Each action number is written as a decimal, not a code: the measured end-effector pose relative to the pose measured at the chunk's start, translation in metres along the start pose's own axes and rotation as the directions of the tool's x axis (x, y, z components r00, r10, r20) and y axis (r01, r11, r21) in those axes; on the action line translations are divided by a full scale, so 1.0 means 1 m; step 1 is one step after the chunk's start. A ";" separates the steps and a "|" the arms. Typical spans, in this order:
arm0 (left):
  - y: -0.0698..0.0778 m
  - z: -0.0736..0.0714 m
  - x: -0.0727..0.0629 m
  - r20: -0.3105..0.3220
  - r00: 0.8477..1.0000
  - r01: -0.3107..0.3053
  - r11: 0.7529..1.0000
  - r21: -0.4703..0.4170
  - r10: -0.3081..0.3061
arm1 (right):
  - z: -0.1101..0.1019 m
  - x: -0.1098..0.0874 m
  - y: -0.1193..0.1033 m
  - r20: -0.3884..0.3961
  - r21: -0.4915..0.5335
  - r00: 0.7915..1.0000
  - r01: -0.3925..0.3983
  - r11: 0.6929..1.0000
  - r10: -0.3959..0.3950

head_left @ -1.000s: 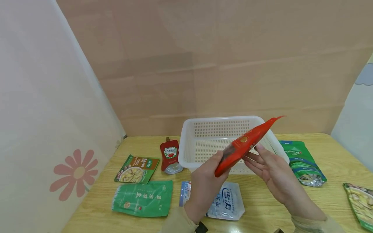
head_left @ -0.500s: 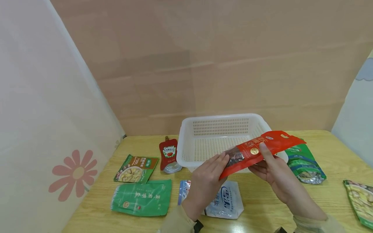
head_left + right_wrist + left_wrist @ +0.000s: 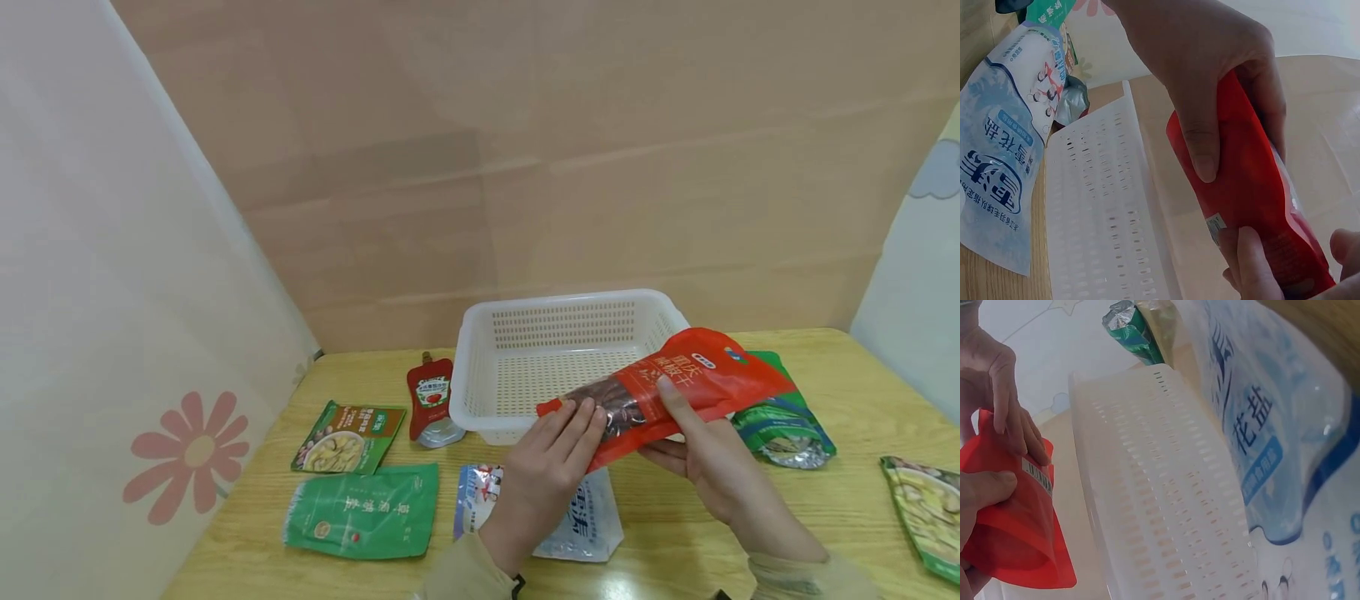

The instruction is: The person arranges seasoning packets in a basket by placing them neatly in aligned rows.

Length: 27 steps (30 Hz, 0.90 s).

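Observation:
Both hands hold a red bag (image 3: 697, 367) whose clear window shows dark red dried chilies. It is raised and tilted over the front right of a white plastic basket (image 3: 476, 354), its printed face up. My left hand (image 3: 543, 471) grips the lower left end, fingers across the window and thumb on the back (image 3: 1016, 531). Further up, my right hand (image 3: 712, 458) pinches the bag's right part, thumb on the front and fingers behind. Below the left hand lies a blue and white salt bag (image 3: 592, 525), partly covered by that hand in the head view.
Left of the basket lie a ketchup pouch (image 3: 431, 396), a soup packet (image 3: 367, 429) and a green bag (image 3: 375, 517). A green pouch (image 3: 787, 429) lies right of it, partly behind the red bag. Another food packet (image 3: 930, 517) sits at the right edge.
The red bag has turned from nearly edge-on to show its printed face. The left fingers have spread over its window, and the right thumb has come onto its front.

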<state>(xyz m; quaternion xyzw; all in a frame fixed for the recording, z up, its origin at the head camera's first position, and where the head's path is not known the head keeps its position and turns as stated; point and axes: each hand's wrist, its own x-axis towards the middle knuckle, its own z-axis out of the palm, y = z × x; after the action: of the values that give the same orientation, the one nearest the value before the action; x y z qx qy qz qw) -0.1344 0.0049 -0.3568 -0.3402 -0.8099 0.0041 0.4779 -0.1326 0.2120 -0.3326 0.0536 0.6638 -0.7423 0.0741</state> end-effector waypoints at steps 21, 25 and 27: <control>0.001 0.000 -0.001 0.068 0.996 0.073 0.984 -0.164 -0.062 | -0.007 0.000 0.001 -0.056 0.080 0.981 0.188 0.979 -0.184; 0.000 0.000 -0.002 0.200 0.961 0.262 0.850 -0.458 -0.189 | -0.010 0.000 0.001 -0.081 0.076 0.977 0.203 0.976 -0.197; -0.002 -0.001 -0.002 0.319 0.893 0.450 0.631 -0.632 -0.318 | -0.012 0.000 0.000 -0.096 0.075 0.976 0.205 0.976 -0.198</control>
<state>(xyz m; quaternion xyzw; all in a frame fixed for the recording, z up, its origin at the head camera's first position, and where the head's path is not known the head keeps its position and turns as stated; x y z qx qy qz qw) -0.1339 0.0021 -0.3575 -0.3104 -0.8445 -0.3699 0.2317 -0.1331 0.2239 -0.3343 0.0217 0.6364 -0.7703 -0.0332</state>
